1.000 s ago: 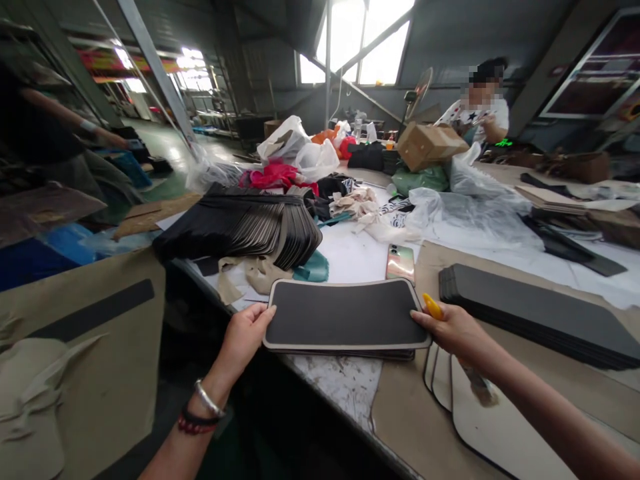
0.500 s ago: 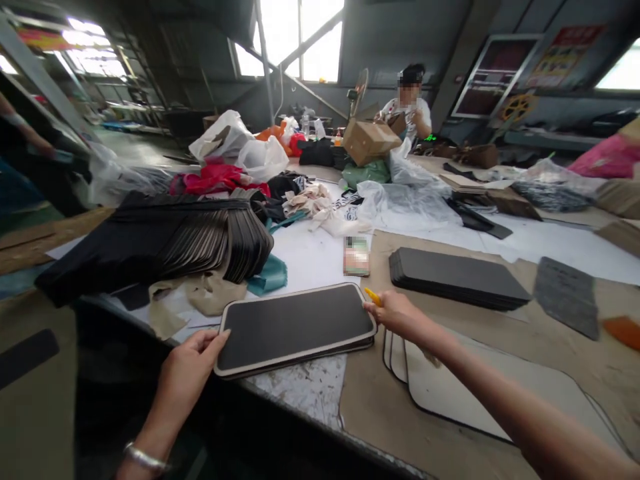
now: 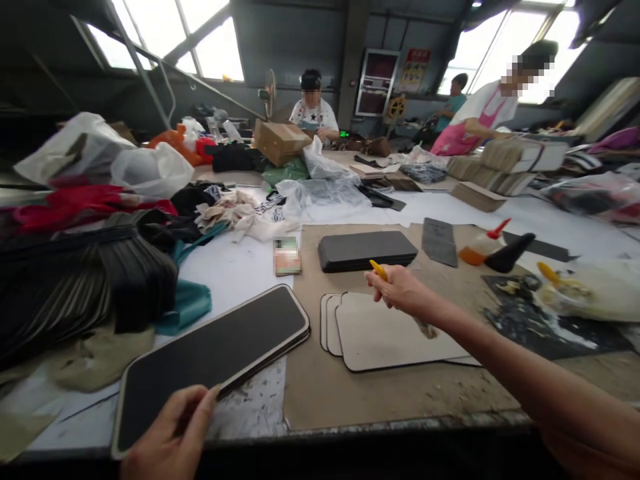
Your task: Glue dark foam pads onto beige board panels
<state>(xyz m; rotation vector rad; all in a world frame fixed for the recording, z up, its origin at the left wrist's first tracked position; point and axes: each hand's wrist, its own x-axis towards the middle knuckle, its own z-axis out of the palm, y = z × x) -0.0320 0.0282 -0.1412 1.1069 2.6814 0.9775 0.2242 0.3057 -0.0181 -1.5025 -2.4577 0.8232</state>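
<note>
My left hand (image 3: 173, 430) is at the near edge of a dark panel with a pale border (image 3: 210, 360), thumb and fingers closed on that edge. The panel lies on a small stack at the table's left front. My right hand (image 3: 400, 288) grips a yellow-handled tool (image 3: 379, 270), whose brush-like end shows below the wrist. Beneath that hand are overlapping pale boards (image 3: 390, 337) with dark edges, fanned out on brown paper (image 3: 320, 393). Behind it sits a stack of dark panels (image 3: 367, 250).
Black layered pieces (image 3: 90, 287) and teal cloth (image 3: 187, 307) lie left. At right are a red-tipped bottle (image 3: 480, 247), a black object (image 3: 510, 253) and a glue-smeared sheet (image 3: 545, 320). Bags and a cardboard box (image 3: 281, 141) stand behind. Several people are in the background.
The view has turned right. My right hand has left the bordered panel's corner and is over the pale boards with the yellow-handled tool. My left hand remains at the bordered panel.
</note>
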